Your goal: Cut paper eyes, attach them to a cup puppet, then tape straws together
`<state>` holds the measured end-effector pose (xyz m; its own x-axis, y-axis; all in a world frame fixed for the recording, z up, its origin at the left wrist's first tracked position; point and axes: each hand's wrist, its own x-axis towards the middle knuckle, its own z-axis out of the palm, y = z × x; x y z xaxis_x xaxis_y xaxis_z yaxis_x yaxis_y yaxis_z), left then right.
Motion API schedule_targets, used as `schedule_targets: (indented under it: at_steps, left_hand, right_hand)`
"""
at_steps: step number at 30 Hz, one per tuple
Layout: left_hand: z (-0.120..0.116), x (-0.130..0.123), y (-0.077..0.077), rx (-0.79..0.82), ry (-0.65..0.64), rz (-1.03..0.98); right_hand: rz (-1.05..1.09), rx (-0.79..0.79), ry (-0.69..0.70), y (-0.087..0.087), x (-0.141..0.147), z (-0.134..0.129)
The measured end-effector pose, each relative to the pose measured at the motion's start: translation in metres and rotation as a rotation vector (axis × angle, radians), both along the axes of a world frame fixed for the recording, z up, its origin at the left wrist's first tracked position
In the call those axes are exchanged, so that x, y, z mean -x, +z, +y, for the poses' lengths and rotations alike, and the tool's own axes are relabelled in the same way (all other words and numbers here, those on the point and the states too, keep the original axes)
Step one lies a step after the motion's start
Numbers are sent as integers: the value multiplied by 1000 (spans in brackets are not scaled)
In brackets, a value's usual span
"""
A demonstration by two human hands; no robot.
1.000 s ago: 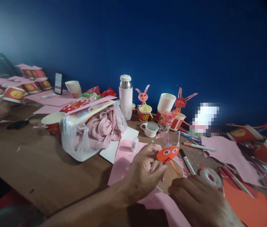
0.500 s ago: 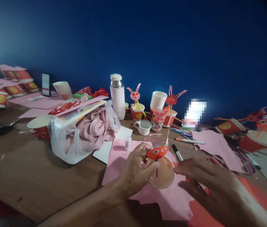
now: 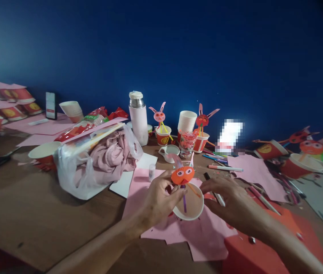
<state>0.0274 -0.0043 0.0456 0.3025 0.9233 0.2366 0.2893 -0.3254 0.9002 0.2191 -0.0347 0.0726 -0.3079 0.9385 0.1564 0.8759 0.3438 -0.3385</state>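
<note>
A paper cup (image 3: 188, 218) is tipped so its mouth faces me. An orange paper rabbit head (image 3: 182, 175) with stuck-on eyes and upright ears stands at its rim. A purple strip (image 3: 184, 204) and an orange strip (image 3: 193, 189) run down from the head into the cup. My left hand (image 3: 160, 196) is closed around the cup's left side, thumb inside the rim by the purple strip. My right hand (image 3: 224, 196) rests its bent fingertips against the cup's right rim; part of its grip is hidden. Pink paper (image 3: 207, 243) lies beneath.
A white thermos (image 3: 138, 123), a mug (image 3: 170, 154) and finished rabbit cups (image 3: 163, 136) stand along the blue wall. A plastic bag (image 3: 78, 186) with pink cloth lies left. Markers (image 3: 226, 168), red paper (image 3: 253, 255) and more paper figures (image 3: 311, 146) are on the right.
My right hand has come in from the right and now meets the cup's rim. The cup and rabbit head have shifted slightly left and turned. The whole view has panned a little.
</note>
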Motion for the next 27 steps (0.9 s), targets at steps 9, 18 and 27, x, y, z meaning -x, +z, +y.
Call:
schedule_targets:
  at_steps: [9, 18, 27]
  left_hand:
    - [4, -4, -7, -17, -23, 0]
    - [11, -10, -17, 0, -94, -2]
    - [15, -15, -11, 11, -125, 29]
  right_hand:
    - [-61, 80, -69, -2, 0, 2]
    - [-141, 103, 44, 3, -5, 7]
    - [-161, 75, 102, 7, -9, 8]
